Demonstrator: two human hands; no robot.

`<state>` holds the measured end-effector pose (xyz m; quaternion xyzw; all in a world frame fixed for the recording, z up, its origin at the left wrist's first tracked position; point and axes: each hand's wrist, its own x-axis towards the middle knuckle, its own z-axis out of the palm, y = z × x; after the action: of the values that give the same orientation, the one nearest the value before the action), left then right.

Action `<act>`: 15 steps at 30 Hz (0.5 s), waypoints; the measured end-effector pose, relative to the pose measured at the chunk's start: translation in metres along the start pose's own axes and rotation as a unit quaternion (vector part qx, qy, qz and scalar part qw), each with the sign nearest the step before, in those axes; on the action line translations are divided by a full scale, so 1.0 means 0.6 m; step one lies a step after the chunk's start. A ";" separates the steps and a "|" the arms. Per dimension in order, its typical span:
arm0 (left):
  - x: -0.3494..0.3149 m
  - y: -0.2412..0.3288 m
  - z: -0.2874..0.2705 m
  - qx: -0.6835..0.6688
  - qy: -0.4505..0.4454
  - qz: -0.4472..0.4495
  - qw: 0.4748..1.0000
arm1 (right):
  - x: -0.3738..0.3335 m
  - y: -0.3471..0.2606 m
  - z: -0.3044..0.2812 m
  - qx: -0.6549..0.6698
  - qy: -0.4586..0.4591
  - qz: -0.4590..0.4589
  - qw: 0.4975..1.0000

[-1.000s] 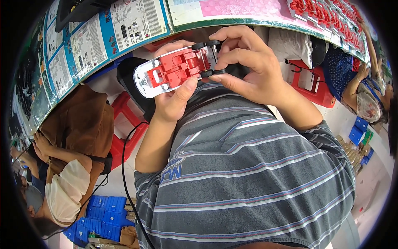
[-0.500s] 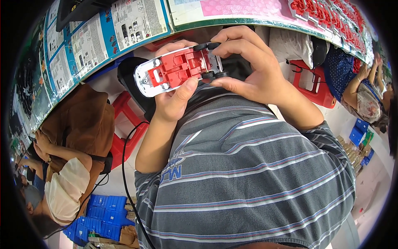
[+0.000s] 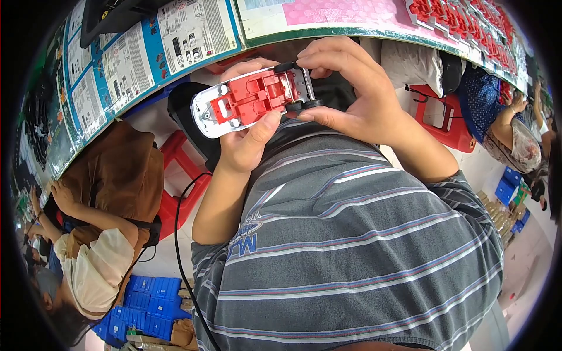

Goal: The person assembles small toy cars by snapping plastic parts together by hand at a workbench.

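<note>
A: From the head camera, the left hand (image 3: 249, 143) has a firm hold on a toy car (image 3: 246, 99), thumb on the near side, fingers curling round the far one!

B: And where's that car sitting? Up in the air, just short of the workbench (image 3: 269, 36), white shell outside, red part (image 3: 257, 92) facing the camera.

A: Now the right hand (image 3: 372, 96)! Thumb below, fingers above, it's pinching a silver axle (image 3: 309, 85) by its wheeled ends.

B: Tight quarters there: black wheels (image 3: 294, 107) show at the car's right end, and that axle is right beside them. Touching the shell? I can't tell.

A: Around the action, printed sheets (image 3: 190, 38) cover the bench's left stretch, with rows of red pieces (image 3: 462, 26) far right.

B: Co-workers flank us, one in a cream top (image 3: 96, 272) at left, another beyond the red stool (image 3: 448, 126) at right, and blue boxes (image 3: 155, 304) stacked lower left!
</note>
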<state>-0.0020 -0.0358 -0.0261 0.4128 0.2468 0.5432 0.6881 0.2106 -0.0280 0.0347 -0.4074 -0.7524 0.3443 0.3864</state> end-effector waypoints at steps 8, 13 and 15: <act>-0.001 0.004 -0.002 -0.057 0.013 -0.013 0.998 | -0.009 0.005 0.000 0.324 0.012 0.099 0.941; -0.005 0.009 -0.002 -0.080 0.015 -0.024 0.996 | -0.006 0.006 -0.008 0.467 -0.012 0.151 0.871; -0.002 0.013 0.000 -0.088 0.010 -0.036 0.995 | -0.005 0.007 -0.012 0.452 -0.005 0.146 0.880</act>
<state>-0.0066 -0.0365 -0.0198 0.3361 0.2196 0.5418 0.7384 0.2192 -0.0276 0.0335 -0.2923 -0.4490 0.7015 0.4699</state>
